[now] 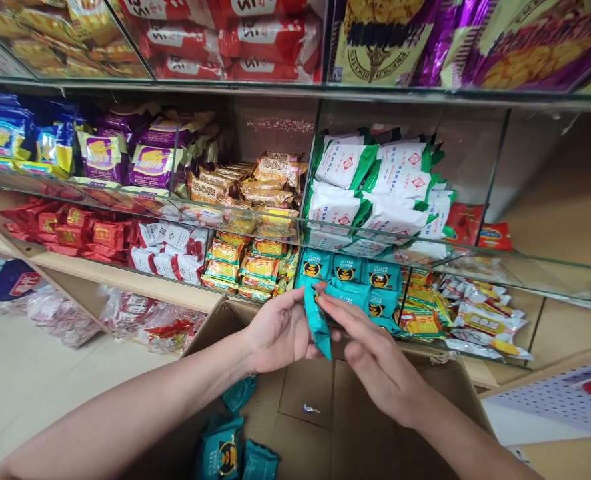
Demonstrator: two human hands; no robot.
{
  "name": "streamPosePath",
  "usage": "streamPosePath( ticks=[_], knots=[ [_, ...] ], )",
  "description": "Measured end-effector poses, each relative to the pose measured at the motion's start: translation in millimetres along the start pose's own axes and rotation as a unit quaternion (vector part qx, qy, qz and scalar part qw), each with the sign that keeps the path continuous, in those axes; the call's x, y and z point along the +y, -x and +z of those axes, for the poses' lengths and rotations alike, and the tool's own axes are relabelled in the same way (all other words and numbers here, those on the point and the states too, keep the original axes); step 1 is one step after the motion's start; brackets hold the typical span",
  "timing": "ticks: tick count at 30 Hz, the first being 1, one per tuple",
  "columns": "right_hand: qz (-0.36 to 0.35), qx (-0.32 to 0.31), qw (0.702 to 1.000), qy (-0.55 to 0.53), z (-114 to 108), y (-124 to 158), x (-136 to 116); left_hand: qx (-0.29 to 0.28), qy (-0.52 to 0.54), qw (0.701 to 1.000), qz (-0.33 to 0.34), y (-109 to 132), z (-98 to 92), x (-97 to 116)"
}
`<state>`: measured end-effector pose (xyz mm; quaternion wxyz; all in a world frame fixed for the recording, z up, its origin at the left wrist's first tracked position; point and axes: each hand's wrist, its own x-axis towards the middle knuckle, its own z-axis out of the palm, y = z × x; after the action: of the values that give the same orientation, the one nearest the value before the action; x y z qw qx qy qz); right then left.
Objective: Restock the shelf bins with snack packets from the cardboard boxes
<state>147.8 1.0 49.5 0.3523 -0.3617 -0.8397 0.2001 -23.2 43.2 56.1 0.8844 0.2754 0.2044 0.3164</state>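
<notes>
A teal snack packet [317, 323] is held on edge between my hands, above an open cardboard box. My left hand [278, 328] is closed around the packet's left side; some of its fingers are hidden behind it. The stretched fingers of my right hand [373, 353] lean against the packet's upper right, thumb apart. Just behind, matching teal packets [345, 270] stand in rows in a shelf compartment. Several more teal packets [223, 447] lie inside the box at its left.
The cardboard box [455, 400] is below my arms, with a small scrap [311, 409] on its bottom. Glass shelf edges [255, 230] and dividers separate white-and-green packets [380, 180], orange packets [225, 260] and red packets [70, 230]. A perforated white panel [565, 400] stands at right.
</notes>
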Motion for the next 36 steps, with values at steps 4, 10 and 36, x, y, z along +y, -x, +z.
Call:
streamPosePath(
  ticks=[4,10,36],
  knots=[
    [0.129,0.125,0.982,-0.062,1,-6,4,-0.041,-0.004,0.998,-0.045,0,-4.7,3],
    [0.185,0.101,0.965,-0.155,8,-9,9,-0.025,-0.072,0.984,-0.163,-3,-8.6,-6],
    [0.266,0.113,0.913,-0.287,-10,-16,29,-0.07,-0.318,0.946,-0.001,4,-10.7,-6]
  ],
)
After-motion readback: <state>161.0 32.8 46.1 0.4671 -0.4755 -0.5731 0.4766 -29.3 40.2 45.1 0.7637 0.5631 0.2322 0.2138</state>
